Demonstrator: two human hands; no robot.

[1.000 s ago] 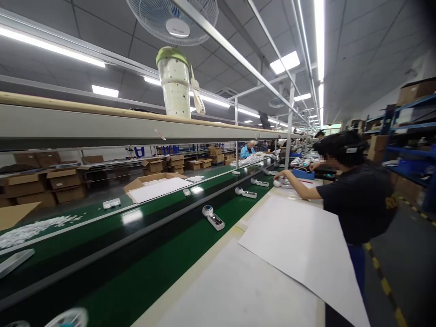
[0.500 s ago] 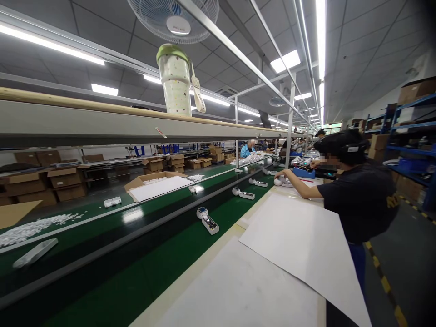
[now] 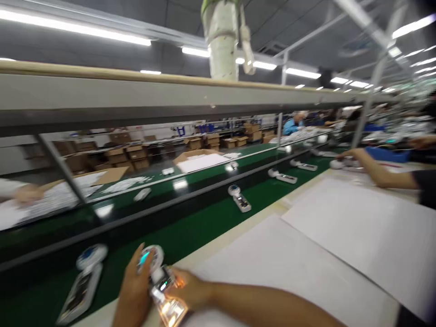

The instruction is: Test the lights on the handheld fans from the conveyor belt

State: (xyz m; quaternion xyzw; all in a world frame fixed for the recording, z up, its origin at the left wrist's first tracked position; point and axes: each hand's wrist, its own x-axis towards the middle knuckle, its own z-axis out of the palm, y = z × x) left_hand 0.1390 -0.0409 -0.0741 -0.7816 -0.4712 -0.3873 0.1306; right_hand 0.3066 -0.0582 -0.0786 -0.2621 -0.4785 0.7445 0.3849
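Low in the head view, both my hands are on a white handheld device (image 3: 157,274) with a round head and an open handle. Its head shows a blue-green glow, and a circuit board and orange light show in the handle. My left hand (image 3: 133,286) is closed around the head's left side. Gripping the handle from the right is my right hand (image 3: 189,287), somewhat blurred. Left of my hands, a similar open device (image 3: 82,284) lies on the green conveyor belt (image 3: 194,227).
Further along the belt lie another open device (image 3: 240,198) and several more. White sheets (image 3: 361,227) cover the worktable at right. A co-worker's arm (image 3: 378,170) reaches in there; another person's hand (image 3: 29,194) is at far left. A shelf rail (image 3: 136,97) with a tumbler (image 3: 223,45) crosses above.
The view has swung left and down. Both my hands have come into view, holding a lit device. The belt items and the co-worker now appear further right.
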